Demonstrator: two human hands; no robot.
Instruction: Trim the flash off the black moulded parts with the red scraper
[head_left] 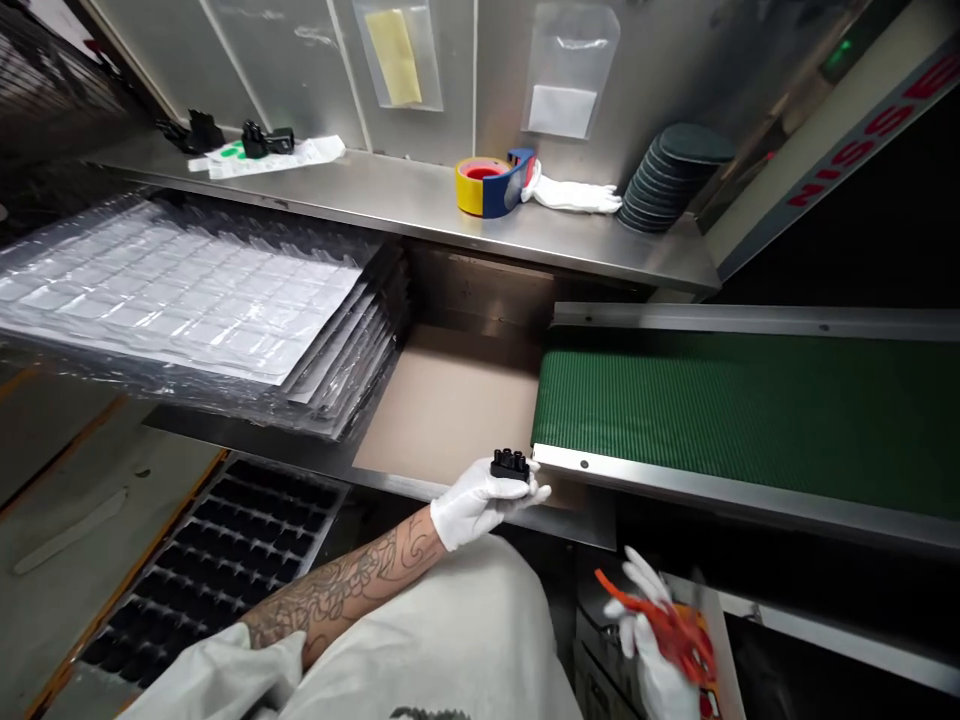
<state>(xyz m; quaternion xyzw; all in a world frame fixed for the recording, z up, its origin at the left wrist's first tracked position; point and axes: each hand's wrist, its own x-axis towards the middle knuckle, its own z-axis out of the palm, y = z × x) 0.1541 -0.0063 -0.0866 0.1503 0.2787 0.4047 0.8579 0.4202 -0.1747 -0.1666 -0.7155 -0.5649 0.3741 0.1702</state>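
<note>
My left hand (476, 500), in a white glove, grips a small black plastic part (510, 465) with several round posts pointing up. It is held just above the front edge of the brown board (450, 400), near the conveyor's end. Lower right, my right hand (649, 625), also gloved, is smeared by motion. Across its palm and fingers lies a red-orange tool (671, 630) with what look like slim plier-type handles; its jaws cannot be made out. Beneath it is a container (720, 640) with more orange and red in it.
A green ribbed conveyor belt (735, 410) runs off right. Stacked clear plastic trays (165, 290) stand left; a tray of black parts (217, 560) is lower down. The metal shelf (397, 190) holds tape (480, 188), a white glove (574, 193), dark discs (664, 180) and black parts (262, 140).
</note>
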